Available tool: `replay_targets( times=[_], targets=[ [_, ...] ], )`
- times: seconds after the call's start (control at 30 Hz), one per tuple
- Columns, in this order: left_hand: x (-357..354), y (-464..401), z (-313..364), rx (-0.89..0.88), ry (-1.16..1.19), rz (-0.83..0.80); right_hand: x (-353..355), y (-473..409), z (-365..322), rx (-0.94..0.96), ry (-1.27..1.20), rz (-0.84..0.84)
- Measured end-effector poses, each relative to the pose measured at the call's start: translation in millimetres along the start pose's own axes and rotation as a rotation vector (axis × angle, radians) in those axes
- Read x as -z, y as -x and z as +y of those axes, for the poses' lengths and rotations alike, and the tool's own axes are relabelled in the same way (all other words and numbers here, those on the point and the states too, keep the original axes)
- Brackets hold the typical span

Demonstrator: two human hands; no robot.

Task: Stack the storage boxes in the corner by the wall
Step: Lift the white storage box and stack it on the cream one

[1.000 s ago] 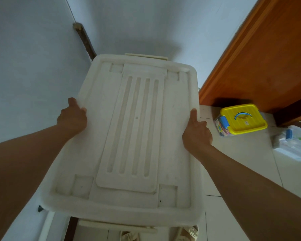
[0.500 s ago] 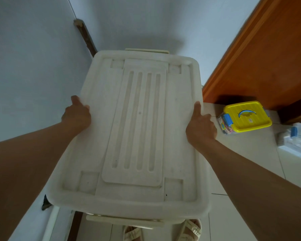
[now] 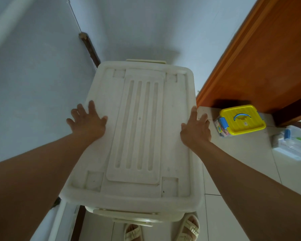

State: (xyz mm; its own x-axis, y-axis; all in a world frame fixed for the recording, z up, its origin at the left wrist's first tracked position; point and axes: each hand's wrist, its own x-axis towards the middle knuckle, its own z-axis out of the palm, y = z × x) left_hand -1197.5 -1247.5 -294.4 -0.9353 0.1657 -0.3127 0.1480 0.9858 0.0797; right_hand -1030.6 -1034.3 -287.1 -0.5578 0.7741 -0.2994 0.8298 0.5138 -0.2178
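White lidded storage box [image 3: 139,133] in wall corner; left hand [image 3: 88,121] and right hand [image 3: 195,130] flat on lid edges, fingers spread.

Both forearms are bare up to the near edge of the head view, with no sleeve, watch or bracelet showing. The left hand [image 3: 88,121] and the right hand [image 3: 195,130] wear no gloves or rings that can be made out. At the near edge, each foot wears a pale cream sandal: the left sandal [image 3: 133,233] and the right sandal [image 3: 189,226], with ribbed straps across open toes.
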Motion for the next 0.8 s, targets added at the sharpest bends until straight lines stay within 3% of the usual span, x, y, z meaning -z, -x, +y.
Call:
replay_targets(
  times=[0.13, 0.27, 0.8],
  targets=[
    [7, 31, 20, -0.129, -0.055, -0.053, 21, 11, 1, 0.021, -0.03, 0.017],
    [21, 59, 43, -0.143, -0.032, -0.097, 43, 24, 8, 0.059, -0.058, 0.004],
    [41, 180, 141, 0.067, 0.071, -0.047, 126, 26, 111, 0.261, -0.123, -0.113]
  ],
)
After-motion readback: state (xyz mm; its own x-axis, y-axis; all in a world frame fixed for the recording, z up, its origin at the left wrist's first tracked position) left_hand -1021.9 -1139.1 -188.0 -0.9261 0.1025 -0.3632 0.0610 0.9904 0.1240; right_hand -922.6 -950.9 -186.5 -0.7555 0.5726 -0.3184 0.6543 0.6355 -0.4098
